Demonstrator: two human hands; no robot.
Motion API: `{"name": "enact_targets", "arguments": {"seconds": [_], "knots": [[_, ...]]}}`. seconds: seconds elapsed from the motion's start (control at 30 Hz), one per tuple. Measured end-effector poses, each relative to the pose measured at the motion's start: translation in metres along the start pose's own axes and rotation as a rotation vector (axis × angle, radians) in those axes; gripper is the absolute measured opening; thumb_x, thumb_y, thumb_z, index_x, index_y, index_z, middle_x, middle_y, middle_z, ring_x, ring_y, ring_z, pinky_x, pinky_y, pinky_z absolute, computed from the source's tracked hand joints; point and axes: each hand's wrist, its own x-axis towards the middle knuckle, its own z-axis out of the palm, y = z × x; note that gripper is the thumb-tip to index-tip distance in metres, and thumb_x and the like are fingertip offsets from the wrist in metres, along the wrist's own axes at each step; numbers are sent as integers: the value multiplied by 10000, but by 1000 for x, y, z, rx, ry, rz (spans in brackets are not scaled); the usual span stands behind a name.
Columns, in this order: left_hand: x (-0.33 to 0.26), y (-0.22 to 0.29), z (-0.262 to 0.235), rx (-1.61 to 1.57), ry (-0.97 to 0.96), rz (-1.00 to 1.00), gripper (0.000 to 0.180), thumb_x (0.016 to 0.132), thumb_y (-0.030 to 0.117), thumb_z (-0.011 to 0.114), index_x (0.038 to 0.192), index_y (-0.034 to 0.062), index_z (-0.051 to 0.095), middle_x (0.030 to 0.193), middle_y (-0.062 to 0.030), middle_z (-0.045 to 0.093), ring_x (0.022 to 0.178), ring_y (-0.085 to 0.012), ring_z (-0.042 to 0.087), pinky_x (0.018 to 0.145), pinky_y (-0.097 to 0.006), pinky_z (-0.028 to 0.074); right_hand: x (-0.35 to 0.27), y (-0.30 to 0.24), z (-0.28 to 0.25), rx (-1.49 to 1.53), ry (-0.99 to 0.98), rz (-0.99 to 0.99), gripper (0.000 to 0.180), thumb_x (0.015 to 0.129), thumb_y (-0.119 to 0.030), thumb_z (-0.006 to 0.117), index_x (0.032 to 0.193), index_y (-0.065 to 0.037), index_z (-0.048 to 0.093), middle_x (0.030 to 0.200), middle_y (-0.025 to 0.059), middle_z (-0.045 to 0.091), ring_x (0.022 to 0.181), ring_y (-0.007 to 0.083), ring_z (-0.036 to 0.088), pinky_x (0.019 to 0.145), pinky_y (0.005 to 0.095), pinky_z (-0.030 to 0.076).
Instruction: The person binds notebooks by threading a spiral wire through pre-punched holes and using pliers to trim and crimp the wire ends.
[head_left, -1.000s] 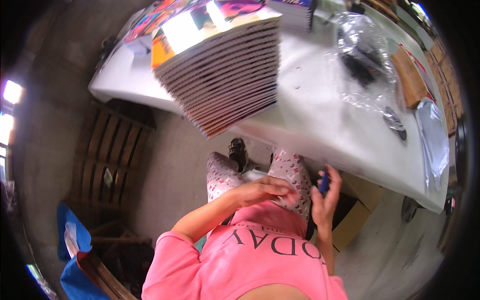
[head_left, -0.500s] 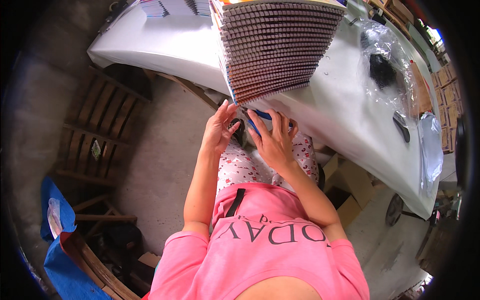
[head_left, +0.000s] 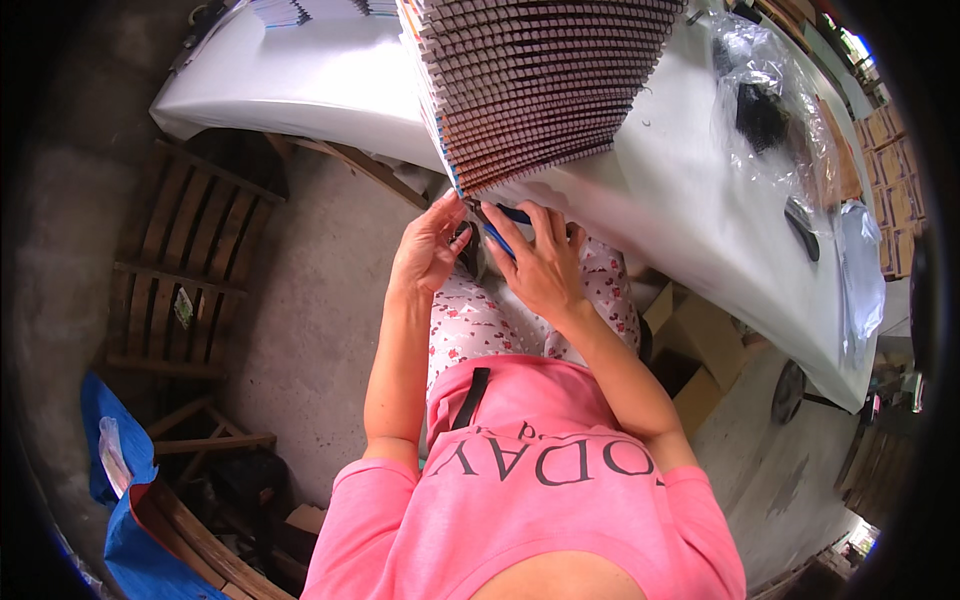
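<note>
A tall stack of coil-bound notebooks [head_left: 545, 85] rises at the table's near edge, its dark bindings facing me. My left hand [head_left: 428, 245] is at the stack's lowest corner, fingertips against or just beside it. Its thumb stands apart from the fingers, and I make out nothing held between them. Close on its right, my right hand [head_left: 540, 255] is closed around pliers with blue handles [head_left: 497, 240]. The pliers' jaws point toward the same corner, but the fingers and the stack mostly hide them.
The stack stands on a white-covered table [head_left: 700, 240]. To its right lie a clear plastic bag [head_left: 770, 110] and a black-handled tool [head_left: 802, 228]. An open cardboard box [head_left: 700, 345] sits beneath. Wooden slatted pallets [head_left: 190, 260] and a blue sheet [head_left: 135, 520] are at the left.
My left fingers have drawn in closer to the stack's corner. My right hand has shifted slightly left and up with the pliers. The whole view has moved a little.
</note>
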Motion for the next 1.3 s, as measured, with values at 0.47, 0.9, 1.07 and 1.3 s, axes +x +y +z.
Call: {"name": "enact_targets", "arguments": {"seconds": [0.47, 0.9, 1.07, 1.3], "knots": [[-9, 8, 2, 222, -37, 122, 256, 822, 278, 664, 999, 101, 611, 1040, -3, 568, 1046, -118, 452, 879, -329, 355, -9, -16, 1, 533, -17, 280, 389, 859, -279, 546, 1222, -149, 495, 1018, 116, 517, 961, 284, 516, 822, 459, 374], [-3, 8, -1, 226, -78, 141, 226, 838, 258, 636, 990, 92, 612, 1025, 9, 582, 1030, -116, 459, 888, -325, 344, 7, -8, -1, 21, -10, 48, 387, 851, -304, 557, 1223, -207, 517, 1053, 56, 492, 900, 213, 520, 735, 424, 404], [-3, 7, -1, 219, -90, 155, 211, 833, 261, 637, 972, 102, 623, 1006, 16, 592, 1033, -113, 470, 888, -313, 348, 18, -8, -16, 1248, -515, 693, 341, 867, -275, 549, 1179, -138, 524, 952, 112, 555, 733, 230, 579, 596, 346, 470], [-6, 16, 0, 282, -82, 199, 208, 828, 283, 650, 947, 112, 642, 965, 16, 614, 1018, -104, 488, 850, -306, 373, 4, -14, -8, 164, 75, 172, 449, 812, -315, 582, 1234, -185, 503, 1078, 73, 467, 976, 258, 479, 828, 458, 314]]}}
